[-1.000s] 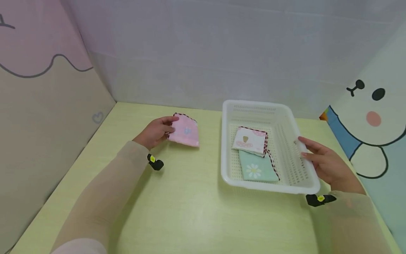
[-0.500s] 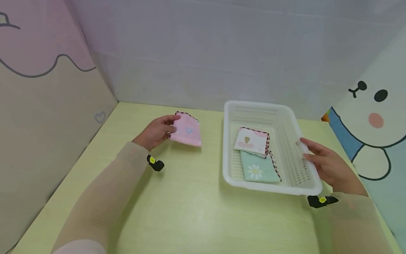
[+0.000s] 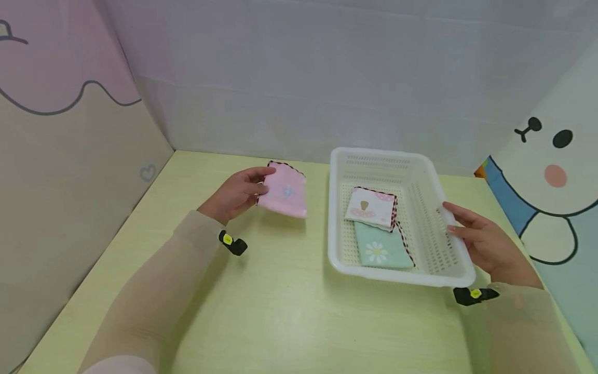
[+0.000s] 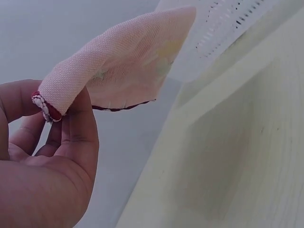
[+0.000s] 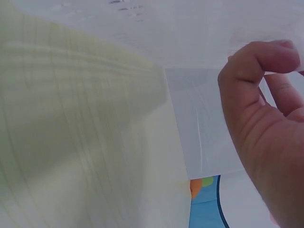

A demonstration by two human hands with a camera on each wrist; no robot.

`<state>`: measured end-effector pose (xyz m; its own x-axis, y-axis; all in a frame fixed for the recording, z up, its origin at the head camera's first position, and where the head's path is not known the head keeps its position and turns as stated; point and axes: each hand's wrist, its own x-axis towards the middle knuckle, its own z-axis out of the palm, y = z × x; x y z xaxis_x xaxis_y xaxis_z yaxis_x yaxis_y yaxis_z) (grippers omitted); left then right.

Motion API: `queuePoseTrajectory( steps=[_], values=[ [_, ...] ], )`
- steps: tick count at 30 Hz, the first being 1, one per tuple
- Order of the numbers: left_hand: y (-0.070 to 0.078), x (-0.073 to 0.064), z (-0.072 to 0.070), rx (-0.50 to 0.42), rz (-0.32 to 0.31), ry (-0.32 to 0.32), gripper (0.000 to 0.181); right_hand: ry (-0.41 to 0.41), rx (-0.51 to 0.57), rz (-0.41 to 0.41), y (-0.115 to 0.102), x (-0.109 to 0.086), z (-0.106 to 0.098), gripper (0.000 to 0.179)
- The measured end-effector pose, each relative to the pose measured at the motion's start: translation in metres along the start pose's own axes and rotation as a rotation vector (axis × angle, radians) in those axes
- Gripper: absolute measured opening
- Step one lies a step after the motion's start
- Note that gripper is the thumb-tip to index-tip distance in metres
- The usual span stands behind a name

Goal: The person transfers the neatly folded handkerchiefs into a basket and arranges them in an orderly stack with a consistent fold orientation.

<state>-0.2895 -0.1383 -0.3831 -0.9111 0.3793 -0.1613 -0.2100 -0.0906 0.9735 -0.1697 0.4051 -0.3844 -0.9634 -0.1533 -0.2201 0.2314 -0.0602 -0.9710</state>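
My left hand [image 3: 235, 193] pinches a folded pink washcloth [image 3: 285, 191] by its left edge. The cloth has a dark checked trim and a pale blue motif; in the left wrist view the washcloth [image 4: 137, 57] hangs above the table, its corner between thumb and fingers. On the right, my right hand [image 3: 490, 244] holds the right rim of a white plastic basket [image 3: 333, 218]. Inside the basket lie a white washcloth [image 3: 380, 208] with pink prints and a green washcloth [image 3: 364, 241] with a daisy, the white one partly over the green. The right wrist view shows the hand [image 5: 266, 104] at the basket's edge.
The pale yellow-green table [image 3: 280, 311] ends at a plain light backdrop [image 3: 261, 88]. Printed side panels stand left and right, the right panel [image 3: 537, 228] close to my right hand.
My left hand has moved right and slightly up with the pink washcloth, closer to the basket. The right hand and the basket have hardly moved.
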Motion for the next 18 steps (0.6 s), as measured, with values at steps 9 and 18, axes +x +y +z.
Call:
queuePoseTrajectory(
  steps=[9, 18],
  values=[
    [0.007, -0.006, 0.018, -0.090, 0.069, -0.080, 0.047, 0.001, 0.003, -0.002, 0.000, 0.000, 0.000, 0.063],
    [0.010, -0.008, 0.027, -0.168, 0.113, -0.111, 0.042, 0.007, -0.002, 0.007, 0.001, 0.001, -0.001, 0.064]
  ],
)
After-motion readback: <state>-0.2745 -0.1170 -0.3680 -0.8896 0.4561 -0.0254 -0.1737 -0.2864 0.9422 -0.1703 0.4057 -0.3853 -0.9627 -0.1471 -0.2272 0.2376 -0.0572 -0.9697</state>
